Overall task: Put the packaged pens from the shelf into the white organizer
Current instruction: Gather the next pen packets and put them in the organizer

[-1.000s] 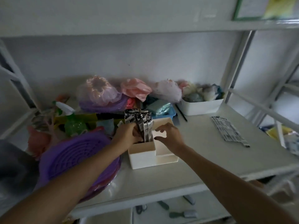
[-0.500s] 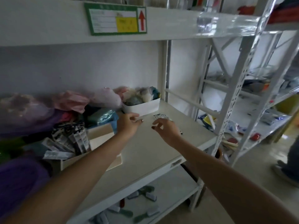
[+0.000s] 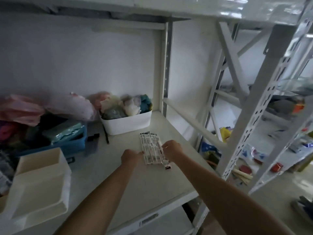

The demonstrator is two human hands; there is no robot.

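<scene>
At the middle of the white metal shelf (image 3: pixel 159 180), both hands meet a flat row of clear-packaged pens with black-and-white printed labels (image 3: pixel 152 150). The left hand's (image 3: pixel 131 157) fingertips touch the row's 9 o'clock edge; the right hand's (image 3: pixel 172 152) curled fingers press its 3 o'clock edge. Whether either hand has actually gripped the packs cannot be told. At 11 o'clock from the pens stands a white plastic bin of soft bundled items (image 3: pixel 128 122). Well apart at 8 o'clock sits the white rectangular compartmented organizer (image 3: pixel 39 184), with a blue plastic basket (image 3: pixel 74 143) behind it.
</scene>
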